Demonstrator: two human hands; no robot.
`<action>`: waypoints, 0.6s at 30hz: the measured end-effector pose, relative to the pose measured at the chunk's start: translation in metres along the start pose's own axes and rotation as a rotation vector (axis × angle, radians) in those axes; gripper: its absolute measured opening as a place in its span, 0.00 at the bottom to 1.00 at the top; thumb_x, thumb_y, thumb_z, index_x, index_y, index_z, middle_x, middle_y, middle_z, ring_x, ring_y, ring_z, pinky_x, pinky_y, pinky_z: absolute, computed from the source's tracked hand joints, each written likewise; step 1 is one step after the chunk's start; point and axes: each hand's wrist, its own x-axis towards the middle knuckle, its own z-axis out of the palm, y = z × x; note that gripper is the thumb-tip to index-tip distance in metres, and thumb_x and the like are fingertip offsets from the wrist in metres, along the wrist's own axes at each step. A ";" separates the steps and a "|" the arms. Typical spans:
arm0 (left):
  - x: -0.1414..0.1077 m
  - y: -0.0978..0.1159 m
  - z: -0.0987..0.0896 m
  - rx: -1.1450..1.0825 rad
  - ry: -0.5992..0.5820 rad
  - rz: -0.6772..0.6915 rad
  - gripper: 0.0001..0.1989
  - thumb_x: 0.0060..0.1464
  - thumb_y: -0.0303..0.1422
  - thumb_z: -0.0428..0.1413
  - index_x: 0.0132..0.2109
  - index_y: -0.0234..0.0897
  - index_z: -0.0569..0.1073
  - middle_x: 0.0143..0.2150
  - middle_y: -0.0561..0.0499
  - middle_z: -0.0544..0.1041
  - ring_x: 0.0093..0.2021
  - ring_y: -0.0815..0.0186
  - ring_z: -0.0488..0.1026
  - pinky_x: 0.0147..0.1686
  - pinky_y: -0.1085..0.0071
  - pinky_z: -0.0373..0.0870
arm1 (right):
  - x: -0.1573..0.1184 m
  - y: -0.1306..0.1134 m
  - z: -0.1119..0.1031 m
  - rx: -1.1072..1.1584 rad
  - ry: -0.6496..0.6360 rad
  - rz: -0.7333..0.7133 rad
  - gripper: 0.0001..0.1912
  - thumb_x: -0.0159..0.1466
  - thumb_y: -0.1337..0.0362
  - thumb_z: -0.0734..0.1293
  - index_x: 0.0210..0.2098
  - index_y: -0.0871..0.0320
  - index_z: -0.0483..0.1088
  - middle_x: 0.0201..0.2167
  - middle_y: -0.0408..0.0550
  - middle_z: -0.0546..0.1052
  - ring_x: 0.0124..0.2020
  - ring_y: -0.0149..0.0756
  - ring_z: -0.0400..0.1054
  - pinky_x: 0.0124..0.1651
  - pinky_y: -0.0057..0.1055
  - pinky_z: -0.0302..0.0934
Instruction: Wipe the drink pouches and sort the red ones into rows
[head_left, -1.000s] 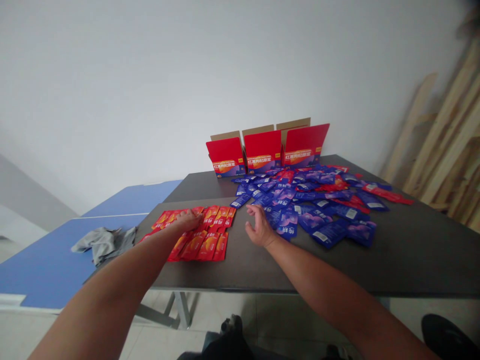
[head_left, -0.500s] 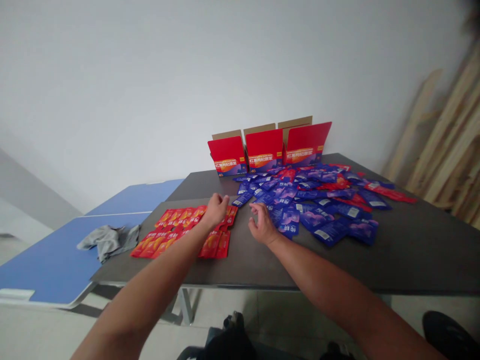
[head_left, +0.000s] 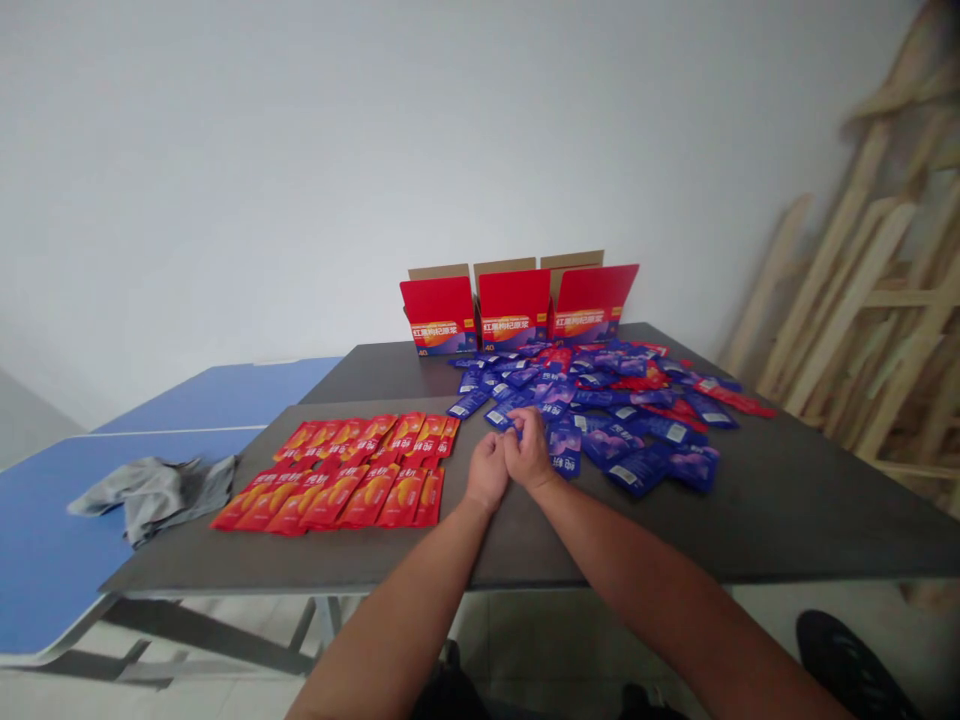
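Clearly, your left hand [head_left: 489, 472] and right hand [head_left: 529, 452] meet over the dark tabletop [head_left: 765, 510], each curled closed and touching the other; no pouch shows between them, though you cannot tell whether something is hidden inside. Taking your hands as the clock's centre, a front row of red pouches [head_left: 330, 498] lies at nine o'clock, overlapping like shingles, with a back row of red pouches [head_left: 367, 438] just beyond it, toward ten. Expect each to be light and soft, probably liquid-filled, its glossy film a little slippery. Pinch one by a free edge or across its flat face, and go gently, since a hard squeeze could strain a seam. From twelve round to three spreads a loose heap of blue pouches [head_left: 596, 398], with loose red pouches [head_left: 727, 397] mixed in; these likely sag the same way, so take them from the top, by a corner that sticks clear. Beyond, at twelve, stand three open goji-puree cartons [head_left: 514, 292], probably stiff enough to hold by their sides.
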 end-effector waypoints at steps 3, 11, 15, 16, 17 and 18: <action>0.001 0.000 0.000 0.174 -0.015 0.045 0.15 0.54 0.40 0.51 0.25 0.37 0.60 0.23 0.58 0.62 0.26 0.72 0.57 0.27 0.74 0.54 | 0.008 0.003 -0.003 -0.021 0.017 0.056 0.11 0.56 0.72 0.58 0.38 0.57 0.63 0.34 0.48 0.65 0.37 0.39 0.61 0.44 0.40 0.61; -0.001 0.003 0.002 0.480 -0.050 0.084 0.16 0.57 0.39 0.46 0.24 0.37 0.60 0.22 0.57 0.62 0.26 0.70 0.58 0.28 0.73 0.51 | 0.088 0.071 -0.060 -0.052 0.320 0.571 0.10 0.54 0.65 0.60 0.35 0.59 0.68 0.34 0.48 0.71 0.36 0.37 0.66 0.43 0.36 0.62; -0.001 0.002 0.003 0.538 -0.078 0.087 0.15 0.58 0.38 0.45 0.25 0.37 0.59 0.22 0.57 0.62 0.26 0.70 0.59 0.28 0.73 0.51 | 0.123 0.137 -0.135 -0.399 0.187 0.658 0.10 0.54 0.65 0.62 0.34 0.60 0.71 0.32 0.49 0.75 0.34 0.37 0.68 0.41 0.33 0.63; -0.001 0.002 0.003 0.553 -0.085 0.088 0.15 0.58 0.38 0.45 0.25 0.37 0.59 0.22 0.57 0.63 0.26 0.70 0.60 0.28 0.73 0.51 | 0.125 0.152 -0.157 -0.550 0.130 0.663 0.10 0.54 0.65 0.63 0.34 0.60 0.72 0.33 0.50 0.75 0.34 0.37 0.68 0.42 0.33 0.62; -0.001 0.002 0.003 0.568 -0.093 0.087 0.15 0.58 0.38 0.45 0.25 0.37 0.59 0.22 0.57 0.63 0.26 0.70 0.60 0.28 0.73 0.51 | 0.124 0.165 -0.178 -0.605 0.106 0.680 0.08 0.52 0.66 0.66 0.32 0.61 0.73 0.33 0.52 0.76 0.35 0.39 0.68 0.43 0.34 0.62; -0.001 0.003 0.003 0.581 -0.100 0.086 0.15 0.58 0.38 0.44 0.25 0.38 0.59 0.22 0.57 0.63 0.26 0.70 0.60 0.28 0.72 0.51 | 0.120 0.175 -0.200 -0.641 0.101 0.699 0.06 0.51 0.68 0.67 0.30 0.61 0.73 0.32 0.54 0.76 0.36 0.41 0.69 0.43 0.36 0.62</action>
